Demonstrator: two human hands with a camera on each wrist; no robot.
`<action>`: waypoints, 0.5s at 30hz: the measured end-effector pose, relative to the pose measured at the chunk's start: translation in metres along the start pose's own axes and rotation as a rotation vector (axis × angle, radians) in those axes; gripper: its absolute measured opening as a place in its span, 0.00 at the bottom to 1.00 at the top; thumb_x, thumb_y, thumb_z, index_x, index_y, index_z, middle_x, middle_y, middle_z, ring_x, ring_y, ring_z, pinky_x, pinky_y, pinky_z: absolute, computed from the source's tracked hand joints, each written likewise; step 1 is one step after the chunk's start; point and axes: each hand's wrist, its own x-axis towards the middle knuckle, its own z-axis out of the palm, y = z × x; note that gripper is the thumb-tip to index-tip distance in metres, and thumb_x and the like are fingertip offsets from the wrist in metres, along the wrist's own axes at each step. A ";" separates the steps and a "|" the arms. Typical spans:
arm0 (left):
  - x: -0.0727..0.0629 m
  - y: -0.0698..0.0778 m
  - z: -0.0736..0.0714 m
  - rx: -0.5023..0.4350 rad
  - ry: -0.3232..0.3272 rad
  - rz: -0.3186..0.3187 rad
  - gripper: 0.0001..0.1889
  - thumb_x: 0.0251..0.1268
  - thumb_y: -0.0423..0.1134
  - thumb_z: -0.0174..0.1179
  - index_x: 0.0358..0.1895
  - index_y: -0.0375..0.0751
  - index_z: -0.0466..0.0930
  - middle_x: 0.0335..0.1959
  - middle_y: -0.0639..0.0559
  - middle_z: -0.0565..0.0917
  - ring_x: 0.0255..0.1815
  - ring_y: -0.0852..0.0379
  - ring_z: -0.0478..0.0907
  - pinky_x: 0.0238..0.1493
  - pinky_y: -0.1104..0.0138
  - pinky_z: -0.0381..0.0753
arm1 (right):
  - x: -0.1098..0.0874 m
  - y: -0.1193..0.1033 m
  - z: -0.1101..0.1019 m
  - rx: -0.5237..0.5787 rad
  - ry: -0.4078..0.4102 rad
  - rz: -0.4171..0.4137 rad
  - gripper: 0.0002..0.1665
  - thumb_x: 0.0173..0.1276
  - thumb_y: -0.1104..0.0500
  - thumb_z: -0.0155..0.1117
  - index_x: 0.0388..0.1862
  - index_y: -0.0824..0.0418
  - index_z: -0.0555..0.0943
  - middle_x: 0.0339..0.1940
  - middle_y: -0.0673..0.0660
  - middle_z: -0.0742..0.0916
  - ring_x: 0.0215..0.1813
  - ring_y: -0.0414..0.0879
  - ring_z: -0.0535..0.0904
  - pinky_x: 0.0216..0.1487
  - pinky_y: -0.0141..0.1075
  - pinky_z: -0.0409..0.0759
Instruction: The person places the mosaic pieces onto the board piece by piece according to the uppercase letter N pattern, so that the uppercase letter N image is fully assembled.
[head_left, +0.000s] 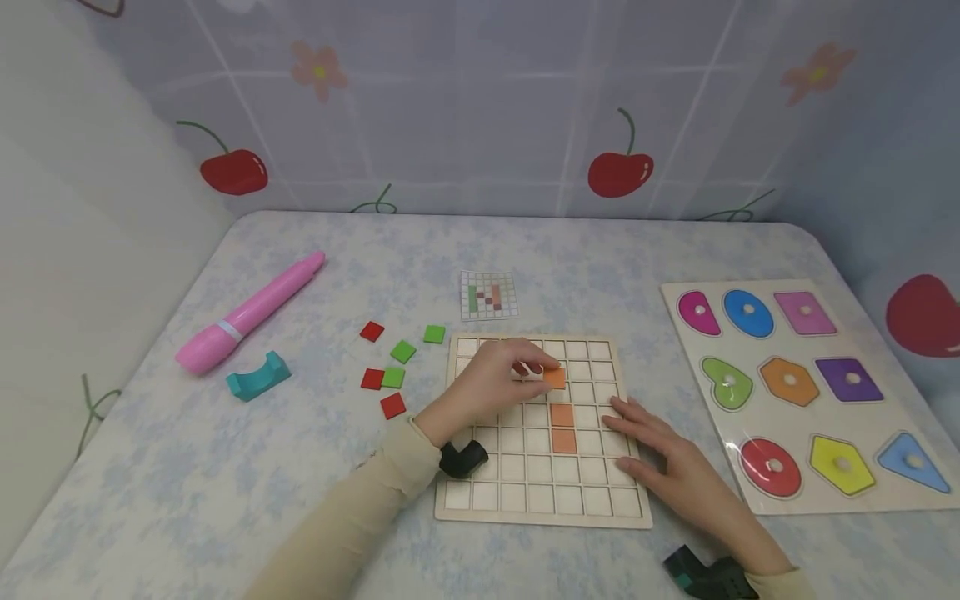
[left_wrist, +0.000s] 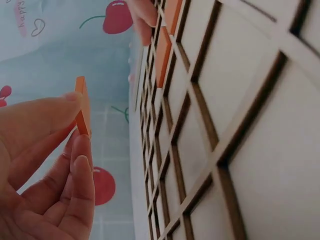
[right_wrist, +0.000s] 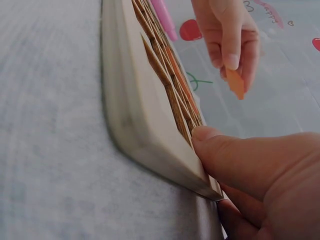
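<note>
Our left hand [head_left: 498, 379] pinches an orange tile [head_left: 555, 379] above the board [head_left: 517, 498], 12 o'clock from 2 seated tiles [head_left: 562, 415]; our right hand [head_left: 675, 467] lies spread at its 3 o'clock edge. Tilted release could jam it.

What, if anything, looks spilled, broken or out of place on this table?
Nothing looks spilled or broken. The one untidy spot is left of the grid board, where loose red tiles and green tiles lie scattered at mixed angles, while two orange tiles sit lined up on the board.
</note>
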 end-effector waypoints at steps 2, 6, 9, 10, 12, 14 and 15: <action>0.002 -0.002 0.005 -0.002 -0.030 -0.017 0.13 0.55 0.33 0.67 0.46 0.40 0.83 0.40 0.54 0.81 0.39 0.61 0.76 0.40 0.74 0.74 | 0.000 -0.001 0.000 0.007 -0.003 0.004 0.30 0.61 0.55 0.68 0.63 0.53 0.75 0.67 0.53 0.70 0.70 0.54 0.57 0.58 0.53 0.65; 0.007 -0.004 0.012 0.030 -0.074 -0.053 0.13 0.54 0.37 0.69 0.45 0.42 0.84 0.38 0.57 0.81 0.38 0.62 0.75 0.40 0.74 0.73 | 0.000 -0.002 0.000 0.020 -0.007 0.003 0.29 0.61 0.56 0.68 0.63 0.53 0.74 0.67 0.54 0.70 0.70 0.54 0.57 0.60 0.51 0.65; 0.010 -0.005 0.014 0.069 -0.100 -0.070 0.13 0.55 0.38 0.69 0.45 0.44 0.84 0.37 0.59 0.80 0.37 0.63 0.75 0.40 0.75 0.73 | -0.001 -0.001 0.000 0.019 0.000 -0.012 0.29 0.61 0.56 0.67 0.63 0.53 0.74 0.67 0.53 0.70 0.70 0.53 0.57 0.62 0.33 0.61; 0.011 -0.005 0.014 0.083 -0.108 -0.073 0.13 0.55 0.39 0.68 0.45 0.44 0.84 0.37 0.59 0.80 0.37 0.64 0.75 0.40 0.75 0.72 | -0.001 -0.001 0.000 0.018 0.003 -0.017 0.29 0.61 0.56 0.67 0.63 0.53 0.74 0.67 0.53 0.70 0.70 0.53 0.57 0.61 0.27 0.58; 0.012 -0.006 0.014 0.104 -0.125 -0.077 0.13 0.56 0.38 0.68 0.45 0.43 0.84 0.38 0.59 0.80 0.38 0.65 0.75 0.40 0.76 0.72 | 0.000 0.000 0.000 0.020 0.008 -0.025 0.29 0.61 0.56 0.67 0.63 0.53 0.74 0.67 0.54 0.70 0.70 0.53 0.57 0.58 0.20 0.52; 0.015 -0.007 0.015 0.127 -0.139 -0.072 0.13 0.57 0.37 0.67 0.46 0.43 0.84 0.39 0.58 0.80 0.39 0.65 0.75 0.41 0.77 0.72 | 0.000 0.001 0.000 0.023 0.010 -0.026 0.30 0.61 0.57 0.67 0.63 0.53 0.74 0.67 0.54 0.70 0.70 0.53 0.57 0.57 0.18 0.51; 0.015 -0.007 0.015 0.132 -0.146 -0.071 0.13 0.57 0.37 0.67 0.46 0.42 0.84 0.40 0.57 0.80 0.39 0.64 0.76 0.41 0.77 0.72 | 0.000 0.001 0.000 0.025 0.010 -0.025 0.30 0.61 0.57 0.67 0.63 0.53 0.74 0.67 0.54 0.70 0.70 0.53 0.57 0.57 0.17 0.50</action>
